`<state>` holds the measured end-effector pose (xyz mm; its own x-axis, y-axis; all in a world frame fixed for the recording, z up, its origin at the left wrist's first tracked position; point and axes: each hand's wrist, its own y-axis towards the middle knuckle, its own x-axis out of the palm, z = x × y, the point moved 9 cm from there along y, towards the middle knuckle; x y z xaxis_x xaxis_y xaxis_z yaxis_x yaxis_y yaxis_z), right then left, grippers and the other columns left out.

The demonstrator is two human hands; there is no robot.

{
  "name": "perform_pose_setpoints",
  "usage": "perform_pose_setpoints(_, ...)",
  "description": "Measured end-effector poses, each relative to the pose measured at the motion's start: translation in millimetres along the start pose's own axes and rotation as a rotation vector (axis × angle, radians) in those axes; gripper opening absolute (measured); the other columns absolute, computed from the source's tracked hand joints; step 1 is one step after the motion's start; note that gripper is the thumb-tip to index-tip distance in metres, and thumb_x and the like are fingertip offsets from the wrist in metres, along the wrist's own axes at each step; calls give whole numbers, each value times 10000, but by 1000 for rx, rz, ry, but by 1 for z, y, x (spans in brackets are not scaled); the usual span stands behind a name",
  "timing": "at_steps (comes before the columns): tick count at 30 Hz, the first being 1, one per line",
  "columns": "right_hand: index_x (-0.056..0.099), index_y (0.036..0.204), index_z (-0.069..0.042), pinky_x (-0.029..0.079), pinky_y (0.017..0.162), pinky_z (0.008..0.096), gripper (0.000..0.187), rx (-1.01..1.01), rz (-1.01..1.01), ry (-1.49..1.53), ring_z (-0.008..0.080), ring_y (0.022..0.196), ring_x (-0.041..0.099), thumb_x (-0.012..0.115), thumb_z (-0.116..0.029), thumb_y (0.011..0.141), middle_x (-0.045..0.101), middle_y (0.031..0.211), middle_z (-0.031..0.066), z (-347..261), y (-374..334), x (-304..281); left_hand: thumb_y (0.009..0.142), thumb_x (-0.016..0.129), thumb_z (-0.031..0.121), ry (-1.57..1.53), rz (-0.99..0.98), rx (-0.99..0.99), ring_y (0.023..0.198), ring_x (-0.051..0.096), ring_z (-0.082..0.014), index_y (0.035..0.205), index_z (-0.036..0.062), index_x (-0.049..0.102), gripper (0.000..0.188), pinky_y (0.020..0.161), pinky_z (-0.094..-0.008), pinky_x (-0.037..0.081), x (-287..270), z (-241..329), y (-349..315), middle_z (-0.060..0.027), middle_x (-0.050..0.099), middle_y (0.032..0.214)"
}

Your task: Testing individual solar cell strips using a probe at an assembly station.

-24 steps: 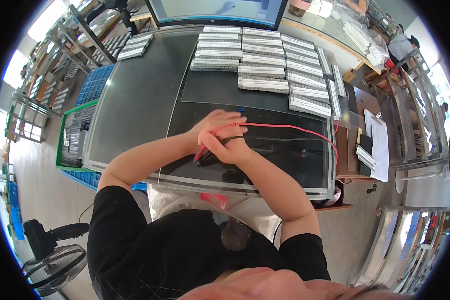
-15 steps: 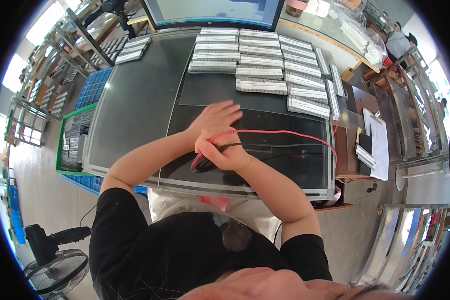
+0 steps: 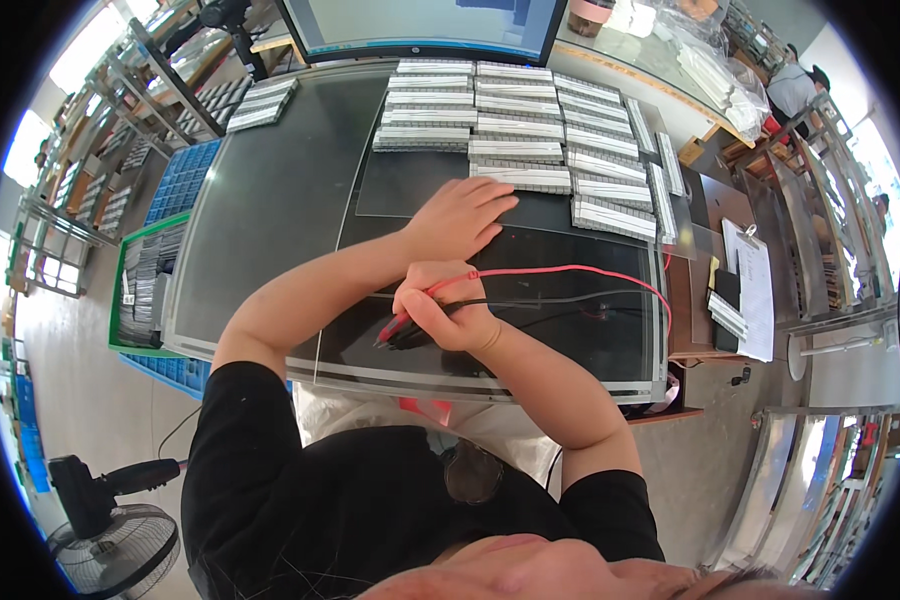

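Observation:
My left hand (image 3: 460,216) lies flat over the dark tabletop (image 3: 260,190) with fingers stretched to the right. Its fingertips are near the front edge of a white-and-grey strip piece (image 3: 521,178), and I cannot tell whether they touch it. In my right hand (image 3: 442,302), closer to me, are a red test probe (image 3: 395,325) and a black test probe (image 3: 407,337), held together with tips pointing down to the left. A red lead (image 3: 570,268) and a black lead (image 3: 580,299) run from them to the right. Several similar strip pieces (image 3: 428,114) lie in columns on a clear sheet (image 3: 395,190).
A monitor (image 3: 420,25) stands behind the strips. More strips (image 3: 262,104) lie at the far left corner. Left of the table is a green crate (image 3: 117,295) of dark pieces, and lower left a fan (image 3: 120,550). A clipboard (image 3: 756,290) lies right; a person (image 3: 792,88) is farther off.
My left hand has moved right and away from me, up to the strips, and now lies apart from the right hand. The right hand stays nearly in place, still holding both probes.

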<state>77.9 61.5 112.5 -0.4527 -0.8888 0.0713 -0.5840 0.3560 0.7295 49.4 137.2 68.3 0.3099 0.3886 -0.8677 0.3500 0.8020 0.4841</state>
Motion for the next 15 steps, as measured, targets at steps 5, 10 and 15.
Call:
perform_pose_setpoints(5, 514, 573, 29, 392, 483, 247, 224, 67, 41, 0, 147, 515, 496, 469, 15, 792, 552, 617, 85, 11, 1, -7, 785, 542, 209, 152, 41, -4, 1049, 439, -207, 1079, 69, 515, 327, 870, -352, 356, 24, -16, 31, -47, 487, 1138)
perform_pose_setpoints(10, 538, 611, 35, 383, 515, 245, 240, 137, 80, -3, 129, 541, 480, 457, -25, 829, 556, 637, 75, 21, -1, -15, 780, 542, 203, 127, 30, -52, 1012, 459, -196, 1060, 73, 524, 309, 866, -340, 348, 30, -21, 36, -33, 522, 1071)
perform_pose_setpoints(15, 550, 628, 35, 405, 528, 241, 213, 159, 72, 11, 133, 556, 502, 475, -16, 821, 565, 646, 74, 24, -1, -15, 812, 509, 168, 131, -35, -47, 1014, 472, -192, 1091, 108, 512, 286, 873, -343, 354, 32, -22, 28, -7, 526, 1094)
